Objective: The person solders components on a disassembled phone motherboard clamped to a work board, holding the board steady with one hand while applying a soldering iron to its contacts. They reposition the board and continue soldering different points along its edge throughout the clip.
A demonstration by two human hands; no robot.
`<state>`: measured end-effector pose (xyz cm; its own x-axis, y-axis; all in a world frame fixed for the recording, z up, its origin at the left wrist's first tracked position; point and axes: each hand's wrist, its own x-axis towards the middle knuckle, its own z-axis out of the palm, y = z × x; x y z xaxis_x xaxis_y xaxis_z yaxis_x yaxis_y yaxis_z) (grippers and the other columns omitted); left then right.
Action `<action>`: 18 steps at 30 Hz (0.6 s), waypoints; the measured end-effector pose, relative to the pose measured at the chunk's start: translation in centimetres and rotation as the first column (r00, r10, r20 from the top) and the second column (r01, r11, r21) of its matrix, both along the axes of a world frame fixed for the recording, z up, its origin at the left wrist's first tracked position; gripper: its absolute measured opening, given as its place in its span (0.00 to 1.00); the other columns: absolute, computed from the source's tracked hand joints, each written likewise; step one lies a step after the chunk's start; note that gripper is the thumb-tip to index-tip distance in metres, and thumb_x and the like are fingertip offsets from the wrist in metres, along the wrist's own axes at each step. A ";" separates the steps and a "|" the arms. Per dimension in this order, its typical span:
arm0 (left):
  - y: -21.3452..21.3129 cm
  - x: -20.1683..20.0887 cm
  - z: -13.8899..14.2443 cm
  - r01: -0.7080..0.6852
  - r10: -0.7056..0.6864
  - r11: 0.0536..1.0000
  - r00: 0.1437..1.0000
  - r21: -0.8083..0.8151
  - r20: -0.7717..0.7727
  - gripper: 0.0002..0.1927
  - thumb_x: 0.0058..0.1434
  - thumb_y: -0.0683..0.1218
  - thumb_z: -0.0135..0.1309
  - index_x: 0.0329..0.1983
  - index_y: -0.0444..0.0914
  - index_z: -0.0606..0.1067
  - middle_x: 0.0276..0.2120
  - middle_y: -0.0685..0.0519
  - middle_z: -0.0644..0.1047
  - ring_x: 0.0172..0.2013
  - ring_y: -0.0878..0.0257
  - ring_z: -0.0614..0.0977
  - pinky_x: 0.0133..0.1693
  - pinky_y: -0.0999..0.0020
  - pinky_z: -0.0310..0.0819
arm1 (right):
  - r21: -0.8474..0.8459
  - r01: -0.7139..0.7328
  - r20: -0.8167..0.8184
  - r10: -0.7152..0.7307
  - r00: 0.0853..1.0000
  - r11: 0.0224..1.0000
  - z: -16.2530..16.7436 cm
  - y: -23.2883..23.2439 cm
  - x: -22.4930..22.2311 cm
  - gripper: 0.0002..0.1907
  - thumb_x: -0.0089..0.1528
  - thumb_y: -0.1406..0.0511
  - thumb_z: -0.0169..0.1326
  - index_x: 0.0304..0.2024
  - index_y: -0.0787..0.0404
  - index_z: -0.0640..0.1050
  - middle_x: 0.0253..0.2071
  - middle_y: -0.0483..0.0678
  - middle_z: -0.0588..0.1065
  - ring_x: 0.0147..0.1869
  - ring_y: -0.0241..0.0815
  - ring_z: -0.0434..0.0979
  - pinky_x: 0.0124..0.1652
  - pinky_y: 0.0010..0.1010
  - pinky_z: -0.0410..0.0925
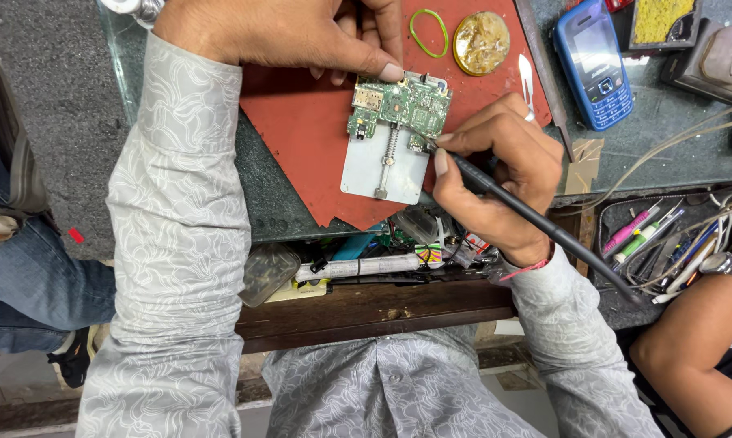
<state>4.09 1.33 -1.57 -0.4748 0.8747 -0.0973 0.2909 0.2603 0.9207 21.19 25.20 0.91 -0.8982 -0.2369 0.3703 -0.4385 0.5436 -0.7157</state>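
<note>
A green circuit board (400,104) is clamped on a white metal holder plate (382,166) that lies on a red mat (301,130). My left hand (301,32) reaches in from the top left, and its thumb presses on the board's upper edge. My right hand (500,174) grips a black pen-shaped tool (544,227) like a pencil. The tool's tip touches the board's lower right edge. The tool's cable runs off toward the lower right.
A green rubber band (428,32) and a round gold tin (481,42) lie on the mat's far side. A blue keypad phone (593,63) sits at the right. An open drawer (366,268) holds clutter. Another person's arm with a wristwatch (727,264) is at the right, beside a pen tray (650,235).
</note>
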 end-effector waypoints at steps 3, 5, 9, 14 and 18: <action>0.0 0.0 0.1 -0.002 0.002 1.000 1.000 -0.004 -0.005 0.14 0.66 0.55 0.60 0.45 0.40 0.82 0.24 0.58 0.79 0.22 0.71 0.77 0.23 0.76 0.71 | -0.023 0.016 0.024 -0.016 1.000 1.000 -0.1 0.1 0.2 0.07 0.60 0.74 0.63 0.38 0.67 0.77 0.34 0.50 0.77 0.36 0.39 0.73 0.36 0.25 0.65; 0.0 0.0 0.1 0.000 0.000 1.000 1.000 0.007 0.000 0.14 0.66 0.55 0.61 0.45 0.40 0.82 0.24 0.58 0.79 0.22 0.72 0.77 0.23 0.76 0.71 | -0.016 0.023 0.043 -0.022 0.999 1.000 -0.2 0.2 0.2 0.08 0.59 0.73 0.64 0.38 0.67 0.77 0.33 0.50 0.77 0.36 0.39 0.72 0.35 0.26 0.64; 0.0 0.0 -0.1 -0.005 0.005 1.000 0.999 -0.004 0.039 0.14 0.66 0.55 0.60 0.44 0.40 0.82 0.24 0.58 0.78 0.22 0.72 0.77 0.23 0.76 0.71 | -0.015 0.014 0.025 -0.013 1.000 1.000 -0.3 0.2 0.2 0.07 0.61 0.73 0.63 0.38 0.66 0.77 0.34 0.50 0.77 0.36 0.39 0.73 0.36 0.25 0.65; 0.1 -0.1 -0.4 0.000 -0.001 1.000 0.998 0.024 0.058 0.14 0.66 0.55 0.60 0.44 0.40 0.82 0.24 0.58 0.78 0.22 0.72 0.77 0.24 0.77 0.70 | -0.010 0.010 0.030 -0.010 1.000 1.000 -0.2 0.2 0.2 0.07 0.60 0.73 0.63 0.38 0.67 0.77 0.33 0.50 0.77 0.36 0.39 0.72 0.35 0.26 0.64; -0.1 0.0 -0.2 -0.007 0.007 1.000 0.999 0.002 0.038 0.14 0.66 0.55 0.60 0.44 0.40 0.82 0.24 0.58 0.78 0.22 0.72 0.76 0.23 0.77 0.71 | -0.018 0.012 0.029 -0.011 1.000 1.000 -0.3 0.1 0.1 0.07 0.60 0.73 0.63 0.38 0.67 0.77 0.33 0.50 0.77 0.36 0.39 0.73 0.36 0.25 0.65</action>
